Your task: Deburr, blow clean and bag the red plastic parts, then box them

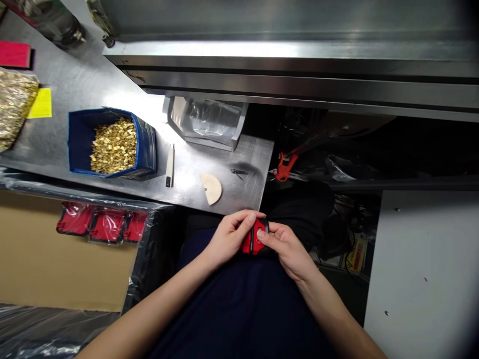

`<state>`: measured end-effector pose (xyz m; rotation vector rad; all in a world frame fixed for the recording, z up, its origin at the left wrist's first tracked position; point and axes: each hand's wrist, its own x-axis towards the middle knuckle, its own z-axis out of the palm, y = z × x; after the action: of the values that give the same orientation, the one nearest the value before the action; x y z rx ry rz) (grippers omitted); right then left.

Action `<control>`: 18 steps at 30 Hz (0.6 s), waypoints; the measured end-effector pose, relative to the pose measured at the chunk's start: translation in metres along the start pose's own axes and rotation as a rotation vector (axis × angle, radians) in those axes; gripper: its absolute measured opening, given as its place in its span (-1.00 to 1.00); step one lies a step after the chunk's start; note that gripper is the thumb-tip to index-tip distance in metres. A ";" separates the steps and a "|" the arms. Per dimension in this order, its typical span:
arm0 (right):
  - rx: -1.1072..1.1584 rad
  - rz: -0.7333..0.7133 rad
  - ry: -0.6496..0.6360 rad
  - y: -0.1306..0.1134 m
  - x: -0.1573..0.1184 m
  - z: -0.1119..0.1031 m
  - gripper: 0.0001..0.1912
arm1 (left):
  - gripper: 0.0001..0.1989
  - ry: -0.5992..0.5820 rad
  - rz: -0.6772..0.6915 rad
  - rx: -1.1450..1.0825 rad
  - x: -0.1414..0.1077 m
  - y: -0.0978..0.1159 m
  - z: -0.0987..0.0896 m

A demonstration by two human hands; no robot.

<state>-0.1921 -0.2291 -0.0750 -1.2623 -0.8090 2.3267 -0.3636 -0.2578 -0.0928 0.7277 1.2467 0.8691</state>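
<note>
Above my lap, a small red and black plastic part [255,238] is held between both hands. My left hand [232,234] closes on its left side, thumb near the top. From the right, my right hand [287,244] grips it, with the thumb pressed on the red face. The fingers underneath are mostly hidden. On the metal table just beyond lie a pale half-round piece [211,189], a small dark metal piece [238,171] and a white-handled tool [169,167]. Left of these, a blue bin [148,144] holds many small brass-coloured parts [114,145].
A grey bin [236,132] with clear plastic bags stands under the metal ledge [284,75]. At left, a plastic-lined box [75,274] contains several bagged red pieces [107,224]. An orange-handled clamp [285,167] sits beyond the table's right edge. A grey panel [426,269] is at right.
</note>
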 end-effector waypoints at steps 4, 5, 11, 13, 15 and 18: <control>0.043 0.045 -0.014 0.003 -0.001 -0.007 -0.71 | -0.45 -0.212 0.027 0.084 -0.011 0.003 -0.014; 0.040 0.050 -0.018 0.004 -0.001 -0.009 -0.72 | -0.37 -0.244 0.033 0.123 -0.013 0.005 -0.017; 0.000 0.033 -0.025 0.004 -0.003 -0.009 -0.71 | -0.16 -0.282 0.073 0.245 -0.019 0.008 -0.018; -0.009 0.021 -0.024 0.004 -0.003 -0.006 -0.70 | -0.38 -0.228 0.076 0.187 -0.018 0.006 -0.012; -0.011 0.019 -0.018 0.004 -0.002 -0.004 -0.69 | -0.57 -0.154 0.074 0.120 -0.017 0.003 -0.007; 0.002 0.022 -0.008 0.005 0.001 -0.003 -0.67 | -0.66 -0.067 0.045 0.066 -0.012 -0.005 -0.003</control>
<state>-0.1906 -0.2314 -0.0795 -1.2685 -0.7984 2.3505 -0.3669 -0.2702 -0.0918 0.8339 1.2073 0.8370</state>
